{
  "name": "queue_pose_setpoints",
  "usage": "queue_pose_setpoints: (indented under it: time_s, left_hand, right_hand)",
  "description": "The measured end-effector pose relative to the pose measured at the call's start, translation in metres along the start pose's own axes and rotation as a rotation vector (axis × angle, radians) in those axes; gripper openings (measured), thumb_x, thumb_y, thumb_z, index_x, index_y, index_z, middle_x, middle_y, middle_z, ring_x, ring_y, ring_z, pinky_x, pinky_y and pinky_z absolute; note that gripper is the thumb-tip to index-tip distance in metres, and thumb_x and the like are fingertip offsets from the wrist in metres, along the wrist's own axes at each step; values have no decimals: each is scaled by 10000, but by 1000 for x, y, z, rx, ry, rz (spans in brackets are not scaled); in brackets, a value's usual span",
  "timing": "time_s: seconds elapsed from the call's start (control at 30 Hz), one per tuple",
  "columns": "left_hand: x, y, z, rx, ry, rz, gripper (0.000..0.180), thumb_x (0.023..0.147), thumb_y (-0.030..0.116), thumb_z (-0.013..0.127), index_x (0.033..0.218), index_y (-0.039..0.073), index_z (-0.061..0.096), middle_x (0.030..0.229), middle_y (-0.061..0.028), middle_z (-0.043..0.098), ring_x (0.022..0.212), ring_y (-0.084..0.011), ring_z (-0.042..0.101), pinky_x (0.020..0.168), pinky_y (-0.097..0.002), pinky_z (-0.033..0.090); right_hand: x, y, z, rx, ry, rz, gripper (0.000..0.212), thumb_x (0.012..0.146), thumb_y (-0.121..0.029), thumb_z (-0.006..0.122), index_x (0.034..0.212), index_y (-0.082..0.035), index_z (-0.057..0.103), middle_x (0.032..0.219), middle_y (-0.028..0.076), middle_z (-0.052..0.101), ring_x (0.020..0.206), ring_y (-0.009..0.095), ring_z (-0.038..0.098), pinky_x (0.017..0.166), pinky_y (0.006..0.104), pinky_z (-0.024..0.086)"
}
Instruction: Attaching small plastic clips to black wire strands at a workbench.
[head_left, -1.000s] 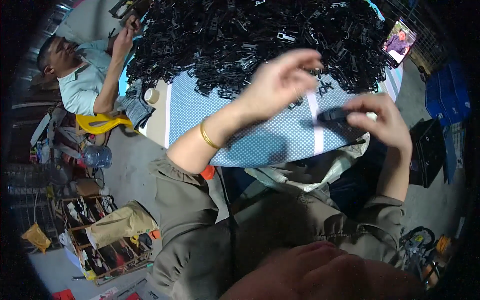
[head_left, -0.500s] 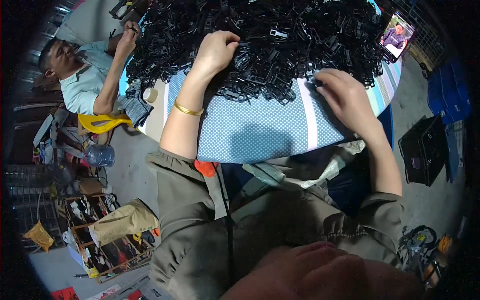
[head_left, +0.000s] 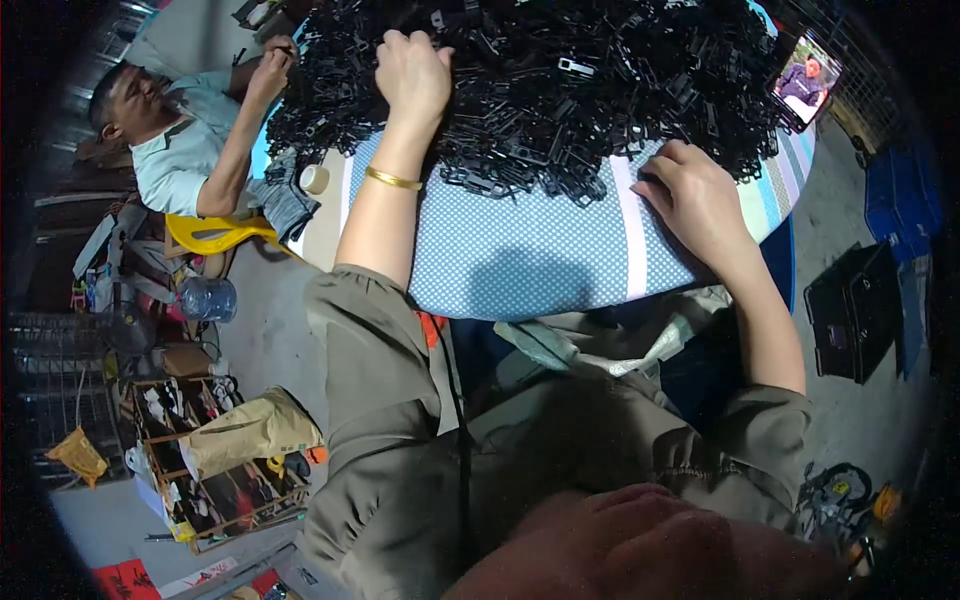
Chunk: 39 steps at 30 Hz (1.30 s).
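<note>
No wording can be read clearly. Dark strokes like writing stand on a red sheet, well below and left of the left grip; the pale sheet beside it bears reddish marks, too blurred to read. Nearer that grip, a tan sack shows faint, illegible marks. Right of the right grip, a black crate carries a small unreadable patch.
</note>
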<state>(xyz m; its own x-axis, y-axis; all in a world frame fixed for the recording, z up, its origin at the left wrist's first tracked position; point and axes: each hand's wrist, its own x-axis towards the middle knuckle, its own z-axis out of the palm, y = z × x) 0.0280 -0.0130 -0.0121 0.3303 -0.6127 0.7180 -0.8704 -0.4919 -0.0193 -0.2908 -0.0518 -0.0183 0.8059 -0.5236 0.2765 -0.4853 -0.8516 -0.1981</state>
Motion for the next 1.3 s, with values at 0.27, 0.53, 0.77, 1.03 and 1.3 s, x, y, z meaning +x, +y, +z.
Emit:
queue_pose_setpoints:
  time_s: [0.27,0.53,0.77,1.03,1.3]
  left_hand:
    - [-1,18,-35,-279,144,58,226,712,173,651,862,12,602,820,-147,597,754,-295,596,635,-379,490]
    - [-20,52,-56,-1619,-501,-467,250,818,-3,520,1061,-51,483,850,-143,614,765,-205,646,692,-266,541]
    - [-36,71,-63,-1770,-662,-535,269,829,-22,522,1090,-58,463,952,-205,599,875,-255,633,768,-273,544]
    - [-61,95,-72,-1855,-824,-444,373,858,4,512,1212,-52,409,1095,-175,554,908,-184,609,817,-245,521]
    - [-66,99,-82,-1751,-754,-301,388,835,-39,511,1209,-67,411,1036,-151,574,873,-152,608,783,-225,516]
  right_hand:
    - [10,-6,6,114,329,-336,306,716,-76,639,1017,-47,588,1074,85,563,950,264,531,777,343,477]
    - [27,-7,26,116,277,-275,181,699,-113,655,852,-22,626,978,85,595,894,242,545,769,328,468]
    - [26,4,19,274,525,-217,103,704,-45,629,792,-2,599,863,89,609,754,214,592,674,286,491]
    - [13,0,-2,1175,299,361,135,808,-106,611,835,26,605,680,2,558,595,51,484,555,181,381]
    - [9,-7,-10,1177,253,397,116,780,-98,614,808,14,613,695,3,578,604,50,489,561,182,380]
